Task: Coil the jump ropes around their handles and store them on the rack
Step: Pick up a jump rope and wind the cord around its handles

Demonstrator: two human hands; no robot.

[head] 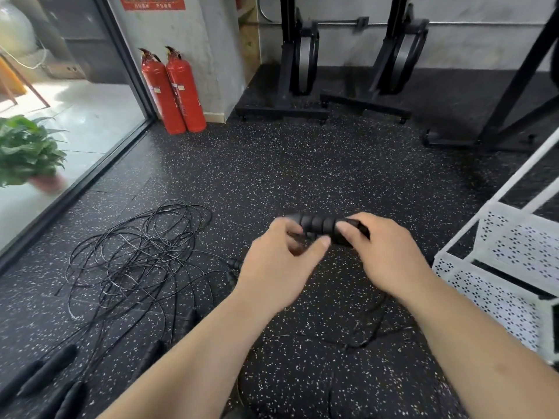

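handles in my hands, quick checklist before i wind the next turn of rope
1. Both hands on the handles: ok. The right hand grips one end and the left hand holds the other.
2. Rope already wound on them: cannot tell, it is black on black.
3. Loose rope free to pull in: cannot tell. It trails on the floor under the right forearm and is partly hidden.
4. Tangled pile kept apart from this rope: ok, it lies well to the left.
5. Rack ready beside you: ok, it stands at the right.
6. All ropes coiled: not ok, the pile is uncoiled.
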